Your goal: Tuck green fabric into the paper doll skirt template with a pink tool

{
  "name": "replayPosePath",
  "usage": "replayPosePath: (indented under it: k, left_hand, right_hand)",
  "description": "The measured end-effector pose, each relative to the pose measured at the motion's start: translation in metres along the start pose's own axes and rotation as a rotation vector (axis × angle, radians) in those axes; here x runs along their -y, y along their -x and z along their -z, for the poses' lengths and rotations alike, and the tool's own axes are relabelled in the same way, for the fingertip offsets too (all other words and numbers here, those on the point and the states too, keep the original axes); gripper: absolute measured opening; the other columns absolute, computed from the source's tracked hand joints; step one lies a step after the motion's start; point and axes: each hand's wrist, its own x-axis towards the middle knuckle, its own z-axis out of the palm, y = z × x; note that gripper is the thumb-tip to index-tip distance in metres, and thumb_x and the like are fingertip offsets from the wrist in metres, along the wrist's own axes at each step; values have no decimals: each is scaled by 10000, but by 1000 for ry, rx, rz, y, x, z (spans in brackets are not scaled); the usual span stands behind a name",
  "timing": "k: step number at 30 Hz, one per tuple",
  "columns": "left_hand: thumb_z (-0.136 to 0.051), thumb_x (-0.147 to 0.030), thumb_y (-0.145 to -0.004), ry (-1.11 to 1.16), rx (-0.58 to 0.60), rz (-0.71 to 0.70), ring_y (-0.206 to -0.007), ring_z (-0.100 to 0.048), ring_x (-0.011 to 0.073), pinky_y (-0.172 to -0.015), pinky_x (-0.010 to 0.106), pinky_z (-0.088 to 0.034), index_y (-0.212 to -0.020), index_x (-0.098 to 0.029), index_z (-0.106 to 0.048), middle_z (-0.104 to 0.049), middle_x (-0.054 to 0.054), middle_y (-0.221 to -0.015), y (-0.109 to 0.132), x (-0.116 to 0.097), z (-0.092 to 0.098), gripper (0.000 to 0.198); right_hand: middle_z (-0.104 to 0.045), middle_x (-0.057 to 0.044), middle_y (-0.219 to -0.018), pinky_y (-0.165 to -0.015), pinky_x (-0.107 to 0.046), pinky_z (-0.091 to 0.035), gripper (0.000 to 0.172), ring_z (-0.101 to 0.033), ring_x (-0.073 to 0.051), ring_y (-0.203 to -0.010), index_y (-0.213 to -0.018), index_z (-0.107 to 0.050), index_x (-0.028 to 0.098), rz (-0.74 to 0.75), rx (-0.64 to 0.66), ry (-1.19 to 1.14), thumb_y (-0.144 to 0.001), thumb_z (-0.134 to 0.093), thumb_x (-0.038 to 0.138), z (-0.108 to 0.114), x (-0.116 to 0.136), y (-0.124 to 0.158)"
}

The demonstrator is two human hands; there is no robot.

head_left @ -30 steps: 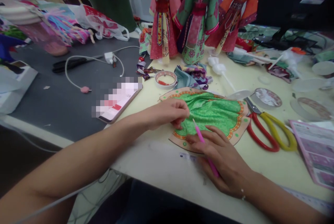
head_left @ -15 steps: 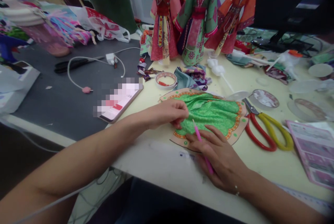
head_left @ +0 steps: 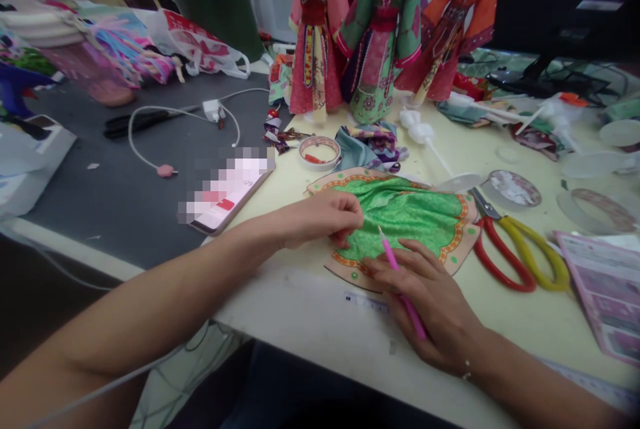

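A green patterned cloth piece [head_left: 410,212] with an orange-and-pink scalloped border lies gathered on the table, its folds fanning out from my left hand [head_left: 335,216]. That hand is closed, thumb and fingers pinched at the cloth's left side; the fingertips are partly hidden. My right hand [head_left: 425,296] holds a slim pink pen-shaped tool [head_left: 407,306] between thumb and fingers, its pale tip pointing up and left over the green cloth. The right fingertips rest near the cloth's lower border. Under the right hand's edge, part of a small ruler-like strip [head_left: 363,300] shows.
Scissors [head_left: 525,252] with red and yellow handles lie right of the cloth. A phone [head_left: 233,196] lies to the left, a tape roll [head_left: 319,154] behind. Dressed doll figures [head_left: 383,42] stand at the back. A pink printed packet [head_left: 600,289] is at right.
My right hand has shifted slightly to the right with the pink tool, whose tip has moved right and a little up. My left hand stays almost in place.
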Motion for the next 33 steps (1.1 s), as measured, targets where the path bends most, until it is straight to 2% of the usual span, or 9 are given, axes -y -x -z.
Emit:
replayPosePath:
  k: [13,33]
  left_hand:
    - [-515,-164,-736,8,64,12,-492,-468,62,-532,192,-408,-701,-145,-500,-498,-43,-528,2,0,-2,43]
    - [-506,-163,-730,-35,75,1,-508,-459,63,-535,200,-407,-699,-148,-488,-484,-43,-563,2,0,-2,39]
  right_hand:
    - [-620,-59,-1160,-1037,-497,-279,349,-506,-219,-1115,-1137,-474,180,-43,103,-15,-809,-443,63,-4,0,-1]
    - [-662,-65,-1039,-1028,-513,-299,307,-516,-223,-1093,-1097,-519,185,-33,120,71,-825,-411,94,-5,2,-3]
